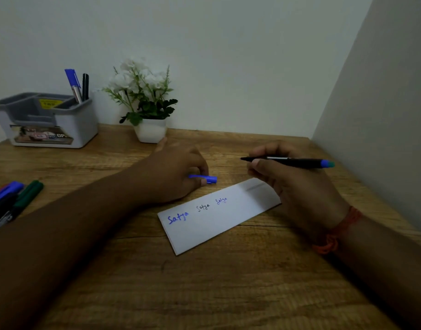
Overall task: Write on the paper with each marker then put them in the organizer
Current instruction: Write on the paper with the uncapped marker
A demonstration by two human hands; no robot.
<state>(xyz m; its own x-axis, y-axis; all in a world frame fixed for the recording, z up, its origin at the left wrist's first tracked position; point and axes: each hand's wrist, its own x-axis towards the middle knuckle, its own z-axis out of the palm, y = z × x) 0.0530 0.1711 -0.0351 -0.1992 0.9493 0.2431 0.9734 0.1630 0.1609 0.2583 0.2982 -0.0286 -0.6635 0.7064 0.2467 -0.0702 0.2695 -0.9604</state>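
Right hand: the right hand (pixel 292 184) was curled around a thin black pen (pixel 288 161), fingers pinching the barrel near the tip, and it hung just above the far end of the paper.
Pen: it lay level, bare tip pointing left, blue end cap out to the right; whether the tip was wet or dry could not be read.
Left hand: the left hand (pixel 178 170) was closed on a small blue cap (pixel 208 179), only the cap's right end poking out past the fingers; the rest was hidden in the grip.
Paper: a folded white paper (pixel 219 215) sat slantwise on the wooden desk (pixel 204 294), between the two hands, the right hand covering its far corner.
Writing: three short scrawls showed, one bold blue, one black, one fine blue; the smaller two were hard to make out.
Organizer: a grey organizer (pixel 47 120) stood far left against the wall, with a blue-capped marker (pixel 73 84) and a black pen (pixel 85 86) upright in its right rear slot; its labels were too blurred to read.
Loose markers: a bunch of markers (pixel 14 201) in blue, green, red and black lay at the left edge, cut off by the frame, count unclear.
Plant: a white-flowered potted plant (pixel 145 103) stood beyond the left hand.
Wrist: an orange thread band (pixel 335 236) circled the right wrist.
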